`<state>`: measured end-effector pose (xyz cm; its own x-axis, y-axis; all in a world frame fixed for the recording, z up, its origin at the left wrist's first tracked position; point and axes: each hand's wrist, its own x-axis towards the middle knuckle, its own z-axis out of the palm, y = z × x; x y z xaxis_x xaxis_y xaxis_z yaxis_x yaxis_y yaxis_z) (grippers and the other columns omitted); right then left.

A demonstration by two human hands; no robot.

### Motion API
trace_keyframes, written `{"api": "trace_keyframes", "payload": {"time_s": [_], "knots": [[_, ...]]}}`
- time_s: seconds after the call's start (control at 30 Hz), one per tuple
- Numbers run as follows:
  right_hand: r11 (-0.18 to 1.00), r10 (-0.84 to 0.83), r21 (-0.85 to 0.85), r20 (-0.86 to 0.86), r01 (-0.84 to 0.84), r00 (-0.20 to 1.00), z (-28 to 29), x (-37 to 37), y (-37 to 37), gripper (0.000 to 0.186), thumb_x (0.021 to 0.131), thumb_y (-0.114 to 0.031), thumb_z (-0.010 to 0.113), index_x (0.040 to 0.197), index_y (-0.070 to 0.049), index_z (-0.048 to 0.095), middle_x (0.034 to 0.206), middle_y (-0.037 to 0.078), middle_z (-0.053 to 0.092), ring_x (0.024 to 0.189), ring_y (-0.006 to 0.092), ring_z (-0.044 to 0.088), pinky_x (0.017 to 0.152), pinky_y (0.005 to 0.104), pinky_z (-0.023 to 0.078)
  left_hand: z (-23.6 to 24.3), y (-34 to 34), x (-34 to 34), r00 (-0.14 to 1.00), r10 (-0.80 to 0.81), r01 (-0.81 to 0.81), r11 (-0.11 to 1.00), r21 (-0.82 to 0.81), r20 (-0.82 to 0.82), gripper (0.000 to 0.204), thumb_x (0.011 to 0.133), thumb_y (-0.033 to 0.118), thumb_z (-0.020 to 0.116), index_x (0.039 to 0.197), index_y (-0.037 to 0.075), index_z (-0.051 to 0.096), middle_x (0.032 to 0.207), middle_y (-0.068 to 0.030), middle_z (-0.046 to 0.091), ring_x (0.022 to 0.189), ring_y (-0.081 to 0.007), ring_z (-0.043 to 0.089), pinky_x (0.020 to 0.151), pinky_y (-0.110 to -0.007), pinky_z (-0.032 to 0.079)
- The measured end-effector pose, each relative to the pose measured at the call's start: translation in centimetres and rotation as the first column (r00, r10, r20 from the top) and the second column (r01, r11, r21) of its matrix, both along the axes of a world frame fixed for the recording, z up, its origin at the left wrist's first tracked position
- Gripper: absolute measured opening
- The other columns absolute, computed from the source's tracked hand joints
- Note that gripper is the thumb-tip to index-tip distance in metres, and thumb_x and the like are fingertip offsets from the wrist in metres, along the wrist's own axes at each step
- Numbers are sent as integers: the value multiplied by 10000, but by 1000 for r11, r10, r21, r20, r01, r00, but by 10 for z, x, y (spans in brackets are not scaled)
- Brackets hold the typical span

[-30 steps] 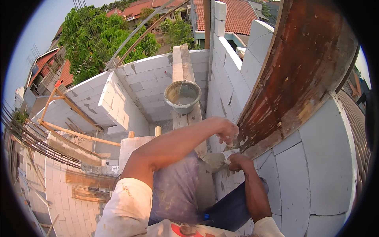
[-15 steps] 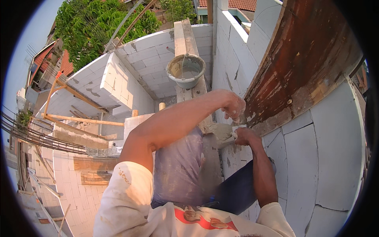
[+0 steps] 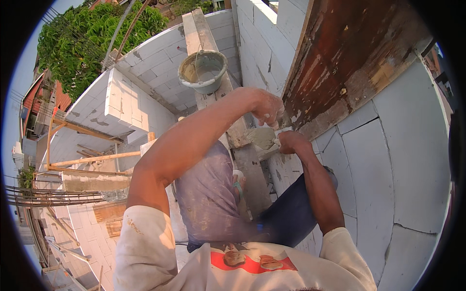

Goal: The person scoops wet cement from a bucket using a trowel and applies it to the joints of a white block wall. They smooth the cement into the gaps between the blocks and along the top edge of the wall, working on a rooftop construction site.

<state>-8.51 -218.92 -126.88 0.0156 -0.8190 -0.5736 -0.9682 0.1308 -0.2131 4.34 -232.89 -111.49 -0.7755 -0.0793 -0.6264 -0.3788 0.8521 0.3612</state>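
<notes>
My right hand (image 3: 293,141) is closed around the handle of a trowel (image 3: 262,137). Its mortar-smeared blade points left, over the plank by the wall. Just above it, my left hand (image 3: 268,109) hangs with wrist bent and fingers curled down, beside the lower corner of a stained brown wooden panel (image 3: 354,63). What those fingers hold, if anything, is hidden. Both hands are close together at the top of the white block wall (image 3: 369,160). Farther off, a bucket (image 3: 203,72) with wet grey mortar inside stands on the planks.
I sit astride a narrow plank (image 3: 250,177), with a sandalled foot (image 3: 240,183) beside it. More white block walls (image 3: 170,63) stand ahead and left. Timber props (image 3: 92,158) and bundled steel bars (image 3: 53,196) lie to the left, with a drop below.
My view has turned, so the bucket, walls and both hands sit farther left and higher. The sandalled foot has come into sight. The right hand still grips the trowel.
</notes>
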Motion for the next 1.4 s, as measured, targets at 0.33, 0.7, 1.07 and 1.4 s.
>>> {"api": "trace_keyframes", "payload": {"time_s": [0.33, 0.7, 1.07, 1.4], "knots": [[999, -47, 13, 3, 47, 999, 4, 2, -2, 310, 796, -87, 645, 1082, 23, 693, 1086, 212, 717, 1047, 353, 693, 879, 443, 548, 5, 1, -1, 999, 23, -24, 999, 39, 35, 538, 854, 244, 658, 1339, 23, 586, 1032, -162, 722, 1016, -286, 676, 864, -398, 513], [990, -110, 95, 41, 106, 993, 10, 4, 0, 340, 813, -23, 597, 1138, 34, 678, 1134, 247, 695, 1095, 379, 671, 883, 452, 546, 1, -3, 2, 998, 61, -61, 997, 46, 14, 556, 855, 292, 683, 1340, 37, 589, 1106, -167, 706, 1089, -307, 650, 917, -405, 497], [955, -180, 244, 16, 171, 984, 28, 6, 5, 337, 740, -116, 667, 1048, 0, 741, 1050, 198, 731, 1001, 350, 710, 822, 441, 566, 2, -2, -2, 997, 67, -69, 996, 57, 37, 614, 849, 332, 698, 1364, 26, 563, 1077, -160, 715, 1090, -300, 651, 920, -416, 494], [976, -104, 192, -6, 103, 995, 13, 2, 2, 315, 731, -80, 670, 1026, 3, 745, 1035, 210, 730, 992, 346, 715, 827, 437, 569, -6, -5, -4, 999, 22, -21, 999, 41, -28, 532, 882, 272, 686, 1343, 22, 594, 1010, -150, 757, 960, -240, 719, 864, -408, 529]]}}
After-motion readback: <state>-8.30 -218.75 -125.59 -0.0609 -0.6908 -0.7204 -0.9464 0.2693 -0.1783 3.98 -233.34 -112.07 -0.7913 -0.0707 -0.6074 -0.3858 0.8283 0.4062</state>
